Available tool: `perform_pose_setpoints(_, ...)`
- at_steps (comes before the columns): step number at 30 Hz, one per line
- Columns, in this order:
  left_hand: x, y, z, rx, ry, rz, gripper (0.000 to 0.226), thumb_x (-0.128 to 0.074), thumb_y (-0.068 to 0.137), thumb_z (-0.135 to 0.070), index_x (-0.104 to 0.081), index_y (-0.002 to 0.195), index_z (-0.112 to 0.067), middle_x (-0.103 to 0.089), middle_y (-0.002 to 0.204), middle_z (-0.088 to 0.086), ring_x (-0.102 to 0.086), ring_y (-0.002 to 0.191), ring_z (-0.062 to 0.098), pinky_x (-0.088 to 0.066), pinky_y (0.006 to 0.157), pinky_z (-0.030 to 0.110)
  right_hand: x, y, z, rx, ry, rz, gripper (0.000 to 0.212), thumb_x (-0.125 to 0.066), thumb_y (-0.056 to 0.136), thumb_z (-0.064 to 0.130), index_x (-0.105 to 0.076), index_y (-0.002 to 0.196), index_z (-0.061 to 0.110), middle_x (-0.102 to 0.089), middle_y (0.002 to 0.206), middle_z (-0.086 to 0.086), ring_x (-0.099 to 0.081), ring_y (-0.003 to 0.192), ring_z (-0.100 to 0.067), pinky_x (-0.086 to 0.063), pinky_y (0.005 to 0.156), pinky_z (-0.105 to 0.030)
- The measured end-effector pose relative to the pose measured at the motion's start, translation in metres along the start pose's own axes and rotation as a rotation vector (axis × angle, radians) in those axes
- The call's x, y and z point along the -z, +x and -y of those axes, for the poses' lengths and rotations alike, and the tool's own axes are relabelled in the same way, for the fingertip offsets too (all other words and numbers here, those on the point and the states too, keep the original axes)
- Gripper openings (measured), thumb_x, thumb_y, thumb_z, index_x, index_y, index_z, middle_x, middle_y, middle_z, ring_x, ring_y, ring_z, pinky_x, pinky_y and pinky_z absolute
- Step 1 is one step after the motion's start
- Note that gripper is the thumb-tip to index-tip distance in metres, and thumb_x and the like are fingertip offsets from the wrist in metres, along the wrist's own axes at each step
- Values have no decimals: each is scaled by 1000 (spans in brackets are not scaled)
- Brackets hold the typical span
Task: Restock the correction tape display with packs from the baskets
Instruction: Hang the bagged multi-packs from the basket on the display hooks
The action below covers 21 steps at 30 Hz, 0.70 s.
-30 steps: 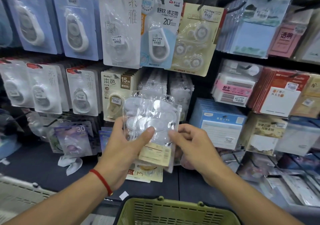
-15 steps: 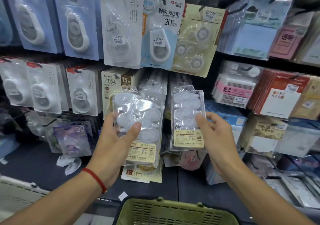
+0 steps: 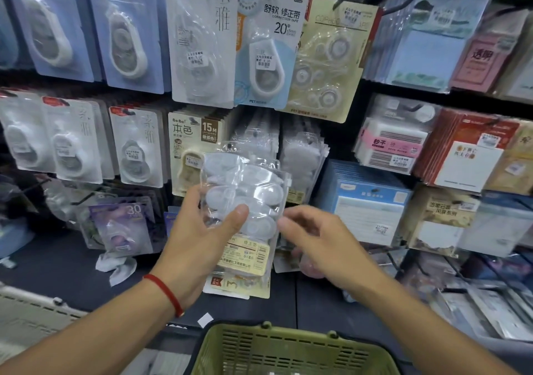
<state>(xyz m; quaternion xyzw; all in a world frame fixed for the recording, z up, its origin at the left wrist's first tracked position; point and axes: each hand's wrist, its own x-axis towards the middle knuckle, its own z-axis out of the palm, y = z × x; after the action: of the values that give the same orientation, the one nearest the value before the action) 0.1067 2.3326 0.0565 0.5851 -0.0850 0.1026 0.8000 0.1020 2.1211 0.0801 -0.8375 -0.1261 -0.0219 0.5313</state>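
My left hand [image 3: 199, 239] grips a stack of clear plastic correction tape packs [image 3: 245, 198], thumb across the front, held upright before the display. A yellow label shows at the stack's lower end. My right hand [image 3: 320, 244] hovers just right of the stack with fingers apart and nothing in it, fingertips close to the stack's right edge. Behind the stack, the same clear packs hang on two display hooks [image 3: 302, 164]. The green basket [image 3: 288, 348] sits below my arms at the bottom edge; its contents are hardly visible.
Carded correction tapes [image 3: 132, 141] hang in rows left and above. Sticky-note pads [image 3: 372, 201] and other stationery fill the shelves at right. A pale basket [image 3: 26, 308] shows at lower left. Loose packs lie on the dark ledge [image 3: 66, 270] under the display.
My right hand had taken one pack off the stack and lifted it to the right-hand hook. It has now let go and come back down, empty, beside the stack in my left hand.
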Motion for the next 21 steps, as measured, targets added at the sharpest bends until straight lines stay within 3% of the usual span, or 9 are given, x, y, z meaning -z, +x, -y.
perform_pose_setpoints(2, -3, -1, 1, -9, -4, 24, 64, -88, 69, -35, -57, 124, -22, -79, 115, 2, -78, 104, 22, -64, 75, 30, -9, -1, -3, -15, 82, 29, 13, -70, 100, 34, -72, 102, 22, -75, 88, 7, -63, 66, 2, -44, 51, -9)
perform_pose_setpoints(5, -5, -1, 0, -31, 3, 9, 64, -88, 67, -41, -58, 122, -29, -79, 113, -5, -77, 103, 11, -61, 74, 20, -9, 0, -3, -69, 227, -93, 7, -64, 105, 30, -66, 101, 25, -78, 85, -1, -69, 59, -5, -48, 45, -17)
perform_pose_setpoints(7, -3, 1, -3, -36, 35, -10, 48, -86, 67, -45, -63, 109, -45, -79, 112, -10, -75, 100, 4, -58, 72, 13, -4, 1, -4, -74, 229, -219, 8, -59, 107, 34, -64, 102, 29, -80, 92, -4, -78, 74, -21, -63, 57, -42)
perform_pose_setpoints(9, 0, 3, -4, -29, 48, -15, 36, -84, 67, -43, -65, 98, -51, -78, 110, -11, -75, 98, 2, -57, 69, 11, 2, 2, -5, -50, 240, -328, 10, -57, 108, 34, -62, 104, 25, -80, 94, -5, -79, 83, -30, -64, 73, -59)
perform_pose_setpoints(16, 6, 4, -4, -39, 38, -19, 47, -86, 63, -42, -65, 104, -51, -78, 110, -13, -74, 98, 0, -57, 69, 11, 15, 4, -5, -33, 275, -386, 15, -57, 108, 33, -63, 112, 20, -82, 94, -5, -79, 87, -29, -60, 88, -63)
perform_pose_setpoints(21, 6, 4, -3, -41, 55, -30, 52, -84, 69, -36, -60, 116, -37, -78, 110, -12, -74, 98, 0, -56, 70, 10, 14, 3, -1, -3, 295, -409, 12, -61, 105, 38, -70, 106, 29, -79, 92, -13, -72, 94, -48, -57, 90, -66)
